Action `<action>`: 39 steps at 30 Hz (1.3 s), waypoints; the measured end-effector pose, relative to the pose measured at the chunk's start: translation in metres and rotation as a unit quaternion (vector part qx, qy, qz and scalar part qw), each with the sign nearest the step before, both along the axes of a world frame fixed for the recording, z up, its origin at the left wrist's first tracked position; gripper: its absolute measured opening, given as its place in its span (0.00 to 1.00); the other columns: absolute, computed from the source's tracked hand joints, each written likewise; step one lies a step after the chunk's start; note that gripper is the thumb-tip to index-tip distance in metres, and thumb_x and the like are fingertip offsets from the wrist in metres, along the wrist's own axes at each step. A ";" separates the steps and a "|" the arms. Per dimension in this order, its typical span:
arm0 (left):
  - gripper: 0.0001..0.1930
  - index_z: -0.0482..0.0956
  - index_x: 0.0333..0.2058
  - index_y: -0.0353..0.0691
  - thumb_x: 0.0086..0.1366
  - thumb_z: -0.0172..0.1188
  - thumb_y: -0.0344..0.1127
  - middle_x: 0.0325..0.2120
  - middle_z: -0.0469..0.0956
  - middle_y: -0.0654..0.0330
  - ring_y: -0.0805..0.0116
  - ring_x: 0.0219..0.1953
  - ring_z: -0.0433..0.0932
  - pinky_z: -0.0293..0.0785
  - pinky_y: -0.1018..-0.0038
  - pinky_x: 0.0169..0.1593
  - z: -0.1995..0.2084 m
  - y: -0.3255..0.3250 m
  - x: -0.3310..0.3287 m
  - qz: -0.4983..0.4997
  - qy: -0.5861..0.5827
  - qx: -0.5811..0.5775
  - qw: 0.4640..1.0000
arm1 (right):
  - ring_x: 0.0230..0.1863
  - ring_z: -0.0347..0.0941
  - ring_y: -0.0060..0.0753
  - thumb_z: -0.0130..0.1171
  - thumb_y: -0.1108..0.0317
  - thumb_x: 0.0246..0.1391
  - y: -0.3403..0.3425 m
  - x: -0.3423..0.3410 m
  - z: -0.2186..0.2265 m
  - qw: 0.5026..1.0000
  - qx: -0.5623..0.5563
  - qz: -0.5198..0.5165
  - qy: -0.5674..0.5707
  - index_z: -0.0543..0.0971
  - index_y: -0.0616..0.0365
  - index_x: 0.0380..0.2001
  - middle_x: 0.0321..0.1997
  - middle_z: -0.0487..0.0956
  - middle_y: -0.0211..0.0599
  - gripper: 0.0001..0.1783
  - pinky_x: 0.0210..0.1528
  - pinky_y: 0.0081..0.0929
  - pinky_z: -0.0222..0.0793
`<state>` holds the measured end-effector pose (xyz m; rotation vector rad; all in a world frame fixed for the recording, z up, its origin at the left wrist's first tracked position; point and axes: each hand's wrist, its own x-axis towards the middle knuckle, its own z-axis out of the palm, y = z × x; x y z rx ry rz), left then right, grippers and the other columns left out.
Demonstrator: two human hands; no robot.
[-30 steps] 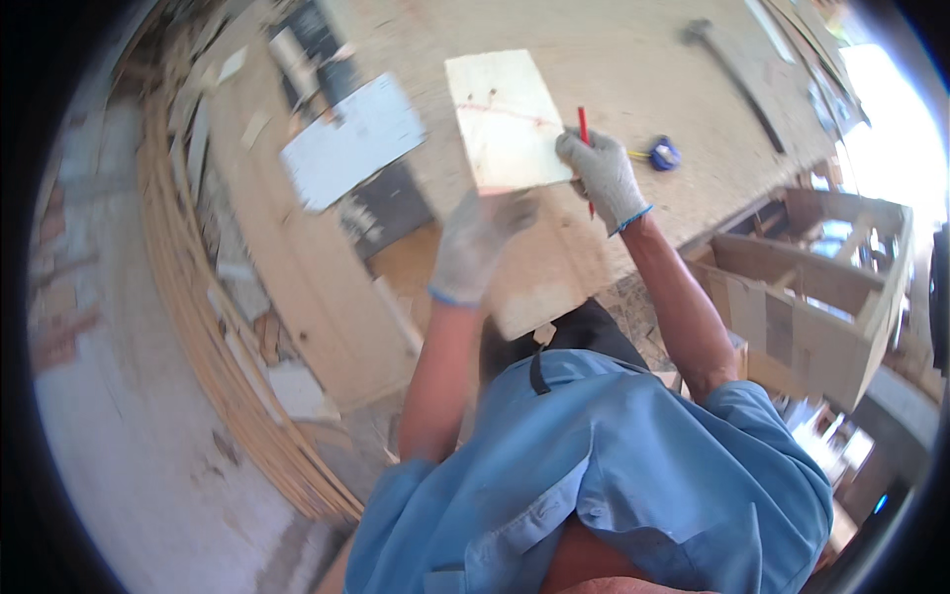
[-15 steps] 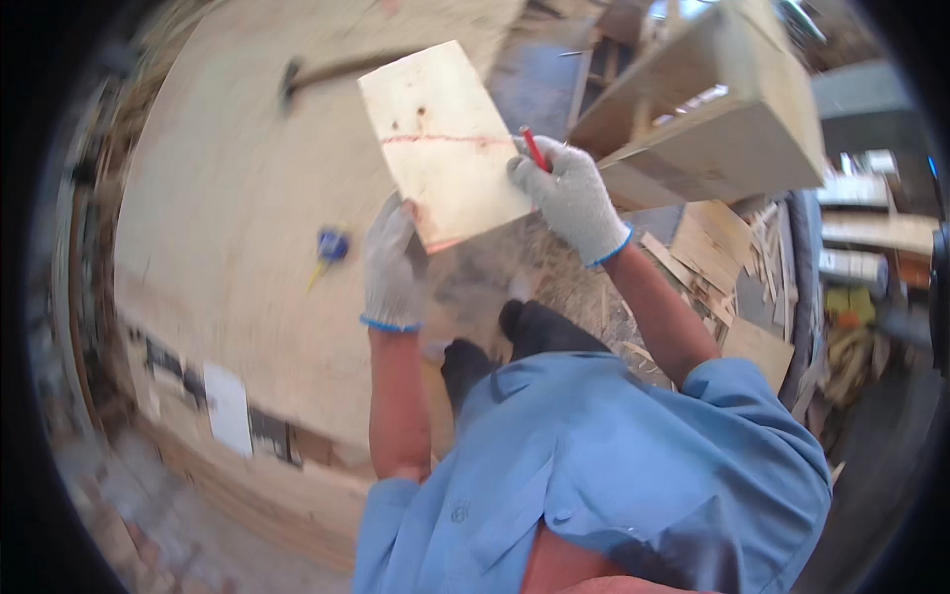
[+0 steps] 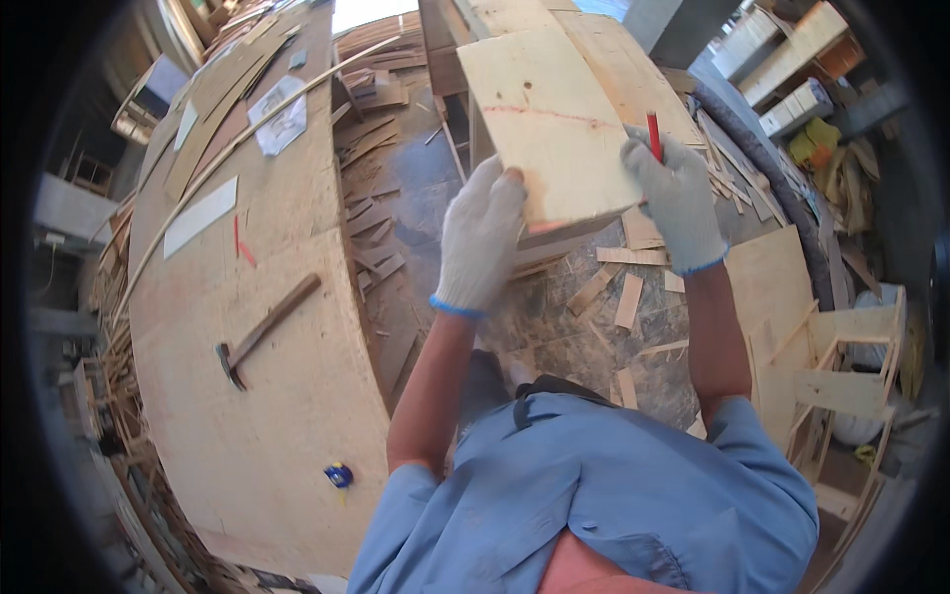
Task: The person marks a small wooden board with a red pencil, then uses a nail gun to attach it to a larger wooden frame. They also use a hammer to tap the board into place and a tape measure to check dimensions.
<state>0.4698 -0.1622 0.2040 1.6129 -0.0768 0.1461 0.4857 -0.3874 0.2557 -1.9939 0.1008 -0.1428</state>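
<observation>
A pale plywood board with a red pencil line across it is held up in front of me, tilted. My left hand, in a whitish knitted glove, grips its lower left corner with the thumb on its face. My right hand, gloved alike, grips the board's right edge. A red pencil sticks up from between the right hand's fingers. Behind the board stands a wooden box-like carcass, partly hidden by it.
On the large plywood worktable at left lie a hammer, a blue tape measure, a paper sheet and a long thin strip. Wood offcuts litter the floor. A slatted wooden frame stands at right.
My view has turned rightward, so the worktable, hammer and tape measure sit farther left and lower. Both hands still hold the board, which is now in front of the wooden carcass.
</observation>
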 end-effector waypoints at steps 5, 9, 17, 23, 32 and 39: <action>0.18 0.83 0.50 0.37 0.78 0.52 0.44 0.41 0.84 0.39 0.38 0.43 0.85 0.78 0.51 0.47 -0.017 -0.011 0.076 -0.034 -0.041 0.120 0.991 | 0.28 0.75 0.25 0.61 0.51 0.69 -0.041 0.064 -0.030 0.985 -0.121 -0.100 -0.069 0.86 0.65 0.40 0.25 0.79 0.35 0.23 0.33 0.31 0.70; 0.20 0.81 0.59 0.33 0.74 0.58 0.37 0.48 0.86 0.47 0.56 0.51 0.86 0.79 0.64 0.58 -0.026 0.001 0.095 0.034 -0.069 0.144 0.987 | 0.38 0.81 0.28 0.60 0.55 0.71 -0.057 0.066 -0.027 0.949 -0.275 -0.148 -0.045 0.86 0.65 0.49 0.37 0.85 0.43 0.21 0.44 0.30 0.76; 0.28 0.78 0.64 0.32 0.65 0.64 0.31 0.68 0.69 0.30 0.32 0.70 0.70 0.68 0.50 0.71 -0.047 -0.019 0.129 0.009 -0.266 0.200 0.943 | 0.54 0.82 0.47 0.65 0.74 0.61 -0.028 0.061 -0.052 0.915 -0.311 -0.090 -0.241 0.87 0.60 0.51 0.52 0.88 0.44 0.16 0.62 0.40 0.74; 0.26 0.77 0.63 0.30 0.68 0.61 0.31 0.69 0.68 0.29 0.30 0.72 0.68 0.68 0.51 0.72 -0.061 -0.033 0.151 0.033 -0.261 0.151 0.953 | 0.63 0.80 0.51 0.65 0.76 0.57 -0.028 0.070 -0.065 0.924 -0.285 -0.072 -0.246 0.87 0.58 0.53 0.56 0.87 0.45 0.19 0.68 0.45 0.69; 0.21 0.77 0.64 0.29 0.79 0.52 0.36 0.70 0.67 0.29 0.34 0.73 0.68 0.67 0.55 0.73 -0.067 -0.046 0.153 0.059 -0.250 0.102 0.961 | 0.63 0.80 0.51 0.65 0.81 0.53 -0.030 0.077 -0.060 0.934 -0.268 -0.060 -0.228 0.87 0.58 0.54 0.56 0.87 0.46 0.23 0.66 0.44 0.72; 0.21 0.77 0.64 0.30 0.80 0.51 0.36 0.70 0.67 0.31 0.37 0.73 0.70 0.69 0.56 0.71 -0.066 -0.049 0.154 0.068 -0.240 0.067 0.966 | 0.61 0.81 0.51 0.62 0.83 0.50 -0.022 0.077 -0.058 0.934 -0.266 -0.062 -0.230 0.86 0.59 0.53 0.55 0.87 0.47 0.24 0.62 0.42 0.76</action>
